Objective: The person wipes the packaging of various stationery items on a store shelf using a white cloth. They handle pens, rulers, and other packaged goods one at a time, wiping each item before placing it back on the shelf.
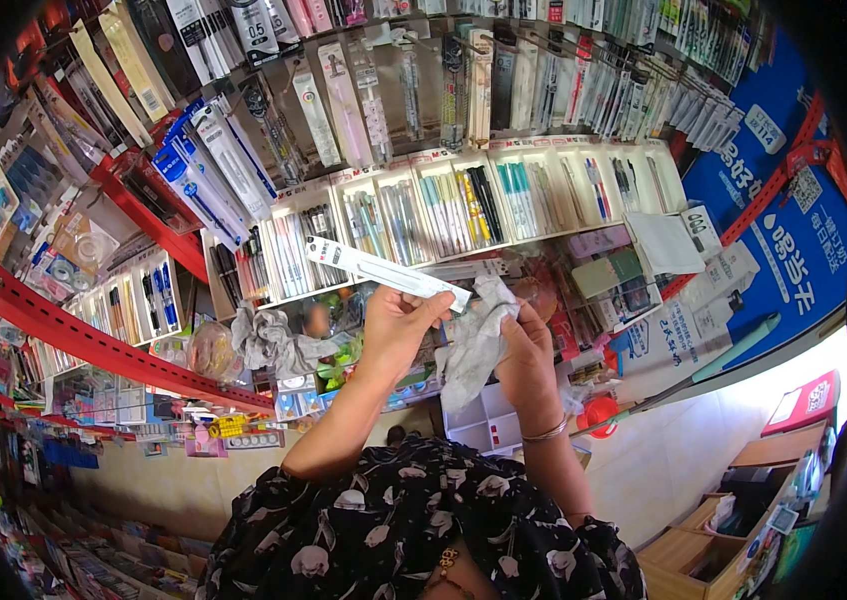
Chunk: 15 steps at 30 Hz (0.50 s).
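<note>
My left hand [404, 319] pinches the lower right end of a white and clear pen packet [386, 273], which slants up to the left in front of the pen trays. In my right hand [528, 349] is a crumpled grey-white cloth [479, 337], its upper part close to the packet's end. A second crumpled grey cloth [281, 343] lies left of my left forearm, at the shelf's front. Behind the packet, a row of white compartment trays [461, 246] holds many upright pens. Packaged pens [344, 105] hang on hooks above them.
A red perforated shelf rail [93, 337] curves across the left. Right of the trays lie a white pad [665, 244] and a green box [607, 274]. A pale green-ended pole [731, 349] leans at the right, near a red round object [598, 417]. Wooden drawers [701, 525] stand lower right.
</note>
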Available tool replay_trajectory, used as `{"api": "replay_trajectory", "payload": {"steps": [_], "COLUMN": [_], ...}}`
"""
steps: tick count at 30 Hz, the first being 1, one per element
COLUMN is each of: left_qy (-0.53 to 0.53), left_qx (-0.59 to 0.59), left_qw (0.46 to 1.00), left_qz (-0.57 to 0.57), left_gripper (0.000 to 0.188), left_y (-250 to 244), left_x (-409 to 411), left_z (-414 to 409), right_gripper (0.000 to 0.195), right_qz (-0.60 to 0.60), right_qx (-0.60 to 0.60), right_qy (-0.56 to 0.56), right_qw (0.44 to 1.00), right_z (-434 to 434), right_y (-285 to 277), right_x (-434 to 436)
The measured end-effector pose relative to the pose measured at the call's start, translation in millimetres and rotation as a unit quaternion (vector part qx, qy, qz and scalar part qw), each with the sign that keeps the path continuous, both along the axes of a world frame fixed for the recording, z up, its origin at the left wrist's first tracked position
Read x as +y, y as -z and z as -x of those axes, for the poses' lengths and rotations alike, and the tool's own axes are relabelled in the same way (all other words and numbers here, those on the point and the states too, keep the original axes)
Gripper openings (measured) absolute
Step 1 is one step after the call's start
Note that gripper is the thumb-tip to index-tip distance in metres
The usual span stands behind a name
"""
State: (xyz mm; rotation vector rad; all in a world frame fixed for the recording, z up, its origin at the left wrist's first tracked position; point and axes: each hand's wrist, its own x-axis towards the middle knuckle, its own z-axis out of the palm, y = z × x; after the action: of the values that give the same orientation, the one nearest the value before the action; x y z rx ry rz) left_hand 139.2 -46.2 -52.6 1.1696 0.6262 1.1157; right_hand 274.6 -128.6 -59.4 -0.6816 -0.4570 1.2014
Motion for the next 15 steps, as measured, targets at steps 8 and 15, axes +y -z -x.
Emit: {"api": "replay_trajectory", "payload": {"steps": [8,15], "left_qy": [-0.011,-0.024], "left_qx": [0.054,0.069], "left_qw": [0.998,0.997], "left_qz": [-0.011,-0.021], "left_gripper": [0.006,0.007], "left_y": [-12,-5], "left_x": [-15,-16], "left_z": [-9,-3], "right_gripper": [0.015,0.012], "right_qz": [-0.002,-0.006], "right_qx": [-0.157,-0.246], "right_qy": [0.031,0.063], "right_qw": [0.987,0.967], "right_z": [11,14], "right_y": [-4,-1], "right_x": [7,10]}}
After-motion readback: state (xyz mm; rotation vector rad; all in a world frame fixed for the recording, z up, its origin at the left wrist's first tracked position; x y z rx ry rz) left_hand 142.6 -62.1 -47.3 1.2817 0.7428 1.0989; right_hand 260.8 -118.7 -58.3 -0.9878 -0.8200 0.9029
